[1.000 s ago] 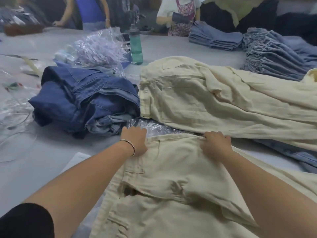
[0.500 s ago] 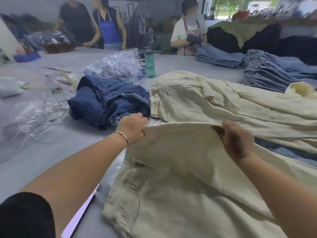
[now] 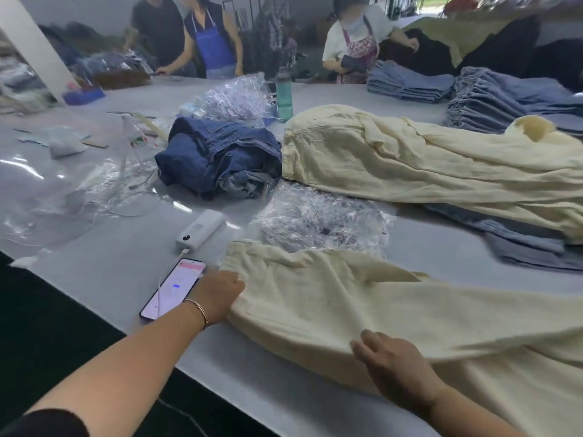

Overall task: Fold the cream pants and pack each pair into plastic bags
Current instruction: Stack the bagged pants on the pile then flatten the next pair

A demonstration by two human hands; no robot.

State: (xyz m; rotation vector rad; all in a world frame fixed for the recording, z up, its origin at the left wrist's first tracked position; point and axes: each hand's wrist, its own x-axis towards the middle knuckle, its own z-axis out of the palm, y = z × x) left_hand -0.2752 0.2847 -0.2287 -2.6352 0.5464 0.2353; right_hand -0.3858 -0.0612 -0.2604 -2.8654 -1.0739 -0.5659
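Head view: the left hand grips the waist corner of the cream cotton pants on the grey table; the right hand pinches its near edge, probably to straighten it. Crinkled clear plastic bags wait just beyond.

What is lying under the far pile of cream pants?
Blue denim garments stick out from under the cream pile at its near edge. How far they reach beneath it is covered.
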